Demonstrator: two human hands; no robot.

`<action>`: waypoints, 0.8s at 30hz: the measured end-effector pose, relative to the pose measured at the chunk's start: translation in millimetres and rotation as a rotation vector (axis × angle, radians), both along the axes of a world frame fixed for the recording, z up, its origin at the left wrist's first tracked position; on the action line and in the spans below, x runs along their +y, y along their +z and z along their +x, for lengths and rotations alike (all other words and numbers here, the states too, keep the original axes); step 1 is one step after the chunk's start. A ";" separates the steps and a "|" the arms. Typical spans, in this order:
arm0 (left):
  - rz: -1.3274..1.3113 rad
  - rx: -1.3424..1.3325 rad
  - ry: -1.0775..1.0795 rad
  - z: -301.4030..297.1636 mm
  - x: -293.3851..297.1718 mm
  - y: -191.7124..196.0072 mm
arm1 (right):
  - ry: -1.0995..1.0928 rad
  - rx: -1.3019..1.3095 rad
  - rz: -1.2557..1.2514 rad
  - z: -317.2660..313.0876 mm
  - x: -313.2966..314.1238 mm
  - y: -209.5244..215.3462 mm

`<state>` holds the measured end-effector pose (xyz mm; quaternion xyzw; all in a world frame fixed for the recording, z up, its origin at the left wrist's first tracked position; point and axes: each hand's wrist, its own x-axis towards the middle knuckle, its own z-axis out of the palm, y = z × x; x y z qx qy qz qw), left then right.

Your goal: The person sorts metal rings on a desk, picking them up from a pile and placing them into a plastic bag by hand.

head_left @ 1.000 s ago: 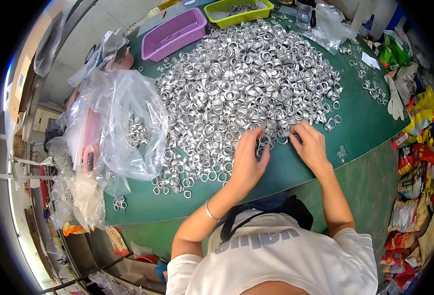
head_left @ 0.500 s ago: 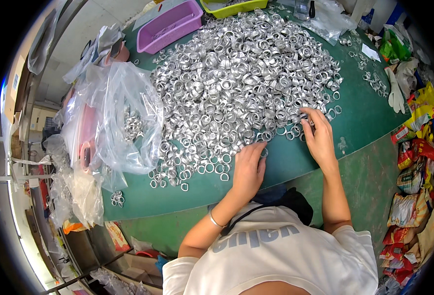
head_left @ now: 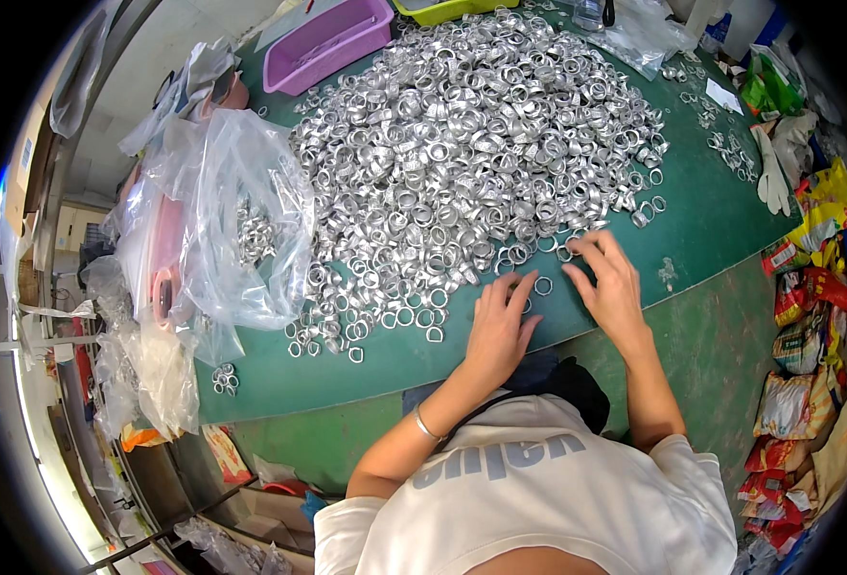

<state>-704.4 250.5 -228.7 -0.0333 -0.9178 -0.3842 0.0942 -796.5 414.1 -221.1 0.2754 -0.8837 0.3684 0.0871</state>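
A large heap of silver metal rings (head_left: pixel 471 144) covers the middle of the green table (head_left: pixel 385 369). My left hand (head_left: pixel 500 331) rests at the heap's near edge, fingers stretched forward and thumb apart. Just beyond its fingertips, a loose ring (head_left: pixel 542 286) lies on the bare green surface, between my two hands. My right hand (head_left: pixel 613 292) is open, with its fingers bent and its thumb apart. Its fingertips reach the rings at the near right edge of the heap; whether they touch one is hard to tell.
At the back stand a purple basin (head_left: pixel 332 43) and a yellow-green basin (head_left: pixel 452 10). A clear plastic bag (head_left: pixel 241 230) with rings inside lies left of the heap. A white glove (head_left: pixel 771 172) and scattered rings (head_left: pixel 730 153) are at the right. Coloured packages (head_left: pixel 792 402) line the right side.
My right hand has drawn back toward me and slightly left. My left hand has shifted right, its thumb farther out. A loose ring now shows between the hands.
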 end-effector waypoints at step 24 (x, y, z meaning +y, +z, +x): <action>-0.115 -0.015 -0.061 -6.7 17.9 -14.5 | -0.195 0.246 -0.028 -46.5 -14.0 -5.6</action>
